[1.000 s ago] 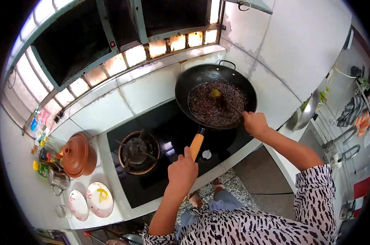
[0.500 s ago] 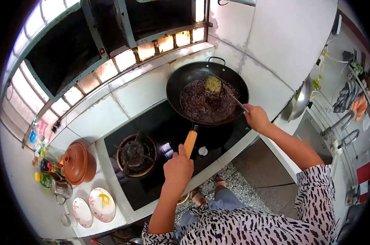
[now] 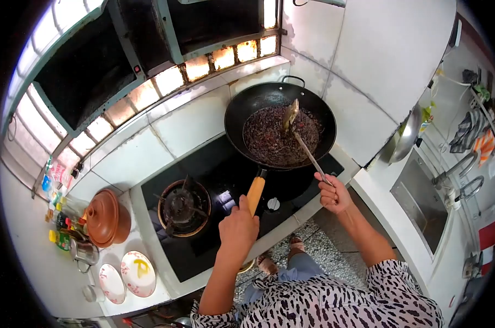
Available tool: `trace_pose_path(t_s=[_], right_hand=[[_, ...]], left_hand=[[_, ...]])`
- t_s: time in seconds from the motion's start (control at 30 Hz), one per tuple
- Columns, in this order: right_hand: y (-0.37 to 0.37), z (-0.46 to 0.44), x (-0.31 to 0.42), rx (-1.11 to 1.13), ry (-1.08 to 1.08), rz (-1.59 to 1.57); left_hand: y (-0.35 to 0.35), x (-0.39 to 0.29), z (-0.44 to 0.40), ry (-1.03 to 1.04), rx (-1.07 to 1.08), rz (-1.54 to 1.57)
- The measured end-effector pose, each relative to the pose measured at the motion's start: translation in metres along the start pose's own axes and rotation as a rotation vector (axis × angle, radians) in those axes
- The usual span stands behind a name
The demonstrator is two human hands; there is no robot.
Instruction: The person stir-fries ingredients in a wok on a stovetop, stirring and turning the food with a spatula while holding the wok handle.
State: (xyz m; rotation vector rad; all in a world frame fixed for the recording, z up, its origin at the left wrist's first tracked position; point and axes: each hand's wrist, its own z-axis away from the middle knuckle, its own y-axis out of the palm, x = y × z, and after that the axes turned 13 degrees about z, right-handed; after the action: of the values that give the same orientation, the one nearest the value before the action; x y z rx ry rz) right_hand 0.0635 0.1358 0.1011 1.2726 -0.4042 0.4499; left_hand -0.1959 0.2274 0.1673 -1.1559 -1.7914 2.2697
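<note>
A deep black wok point(image 3: 237, 112) stands on the far burner of the black glass stove. Dark reddish-brown food in bubbling liquid point(image 3: 266, 139) fills its bottom. My left hand point(image 3: 239, 224) is wrapped round the wok's wooden handle point(image 3: 255, 192), index finger lying along it. In my right hand point(image 3: 335, 194), closed in a fist near the stove's right front, is the long thin handle of a metal spatula point(image 3: 307, 153). The spatula's blade is turned edge-on above the food, its lower edge at or in the food.
An unused-looking burner point(image 3: 184, 208) sits left of the wok. Beyond it are a lidded brown clay pot point(image 3: 108, 218), two plates point(image 3: 138, 273), a metal cup point(image 3: 84, 252) and several bottles. At right are a sink point(image 3: 422, 202) and a leaning metal lid point(image 3: 407, 134). Tiled wall and window border the back.
My right hand has pulled back toward me and lower, closing into a fist. The spatula's blade has turned from face-up to edge-on. My left hand stays on the wok handle.
</note>
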Motion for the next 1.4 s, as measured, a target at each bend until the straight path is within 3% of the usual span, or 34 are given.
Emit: trace_pose_path(t_s=[0.17, 0.23, 0.3, 0.37, 0.4, 0.47, 0.5, 0.57, 0.67, 1.4], right_hand=[[0.006, -0.004, 0.021, -0.088, 0.077, 0.230], [0.035, 0.002, 0.041, -0.301, 0.067, 0.773], [0.049, -0.004, 0.057, -0.323, 0.056, 0.854], [0.050, -0.017, 0.067, -0.492, -0.133, 1.499], [0.047, -0.023, 0.070, -0.497, -0.135, 1.497], [0.043, -0.033, 0.075, -0.476, -0.237, 1.792], [0.048, -0.036, 0.075, -0.477, -0.238, 1.793], [0.059, -0.041, 0.075, -0.545, 0.015, 1.534], [0.062, -0.042, 0.078, -0.525, 0.053, 1.459], [0.052, -0.050, 0.094, -0.479, 0.111, 1.548]], left_hand=[[-0.001, -0.003, -0.001, -0.046, 0.035, 0.006], [0.002, 0.000, -0.002, -0.009, 0.007, -0.005], [0.002, 0.001, -0.002, -0.008, 0.013, -0.008], [0.002, 0.001, -0.002, -0.002, 0.022, -0.013], [0.003, 0.002, -0.002, 0.008, 0.005, -0.002], [0.003, 0.001, -0.002, 0.020, -0.012, 0.009], [0.002, 0.000, -0.002, 0.009, -0.006, 0.011], [0.001, -0.001, -0.002, -0.002, -0.001, 0.012], [0.001, -0.001, -0.002, -0.007, 0.006, 0.019], [-0.001, -0.003, 0.000, 0.009, -0.001, -0.003]])
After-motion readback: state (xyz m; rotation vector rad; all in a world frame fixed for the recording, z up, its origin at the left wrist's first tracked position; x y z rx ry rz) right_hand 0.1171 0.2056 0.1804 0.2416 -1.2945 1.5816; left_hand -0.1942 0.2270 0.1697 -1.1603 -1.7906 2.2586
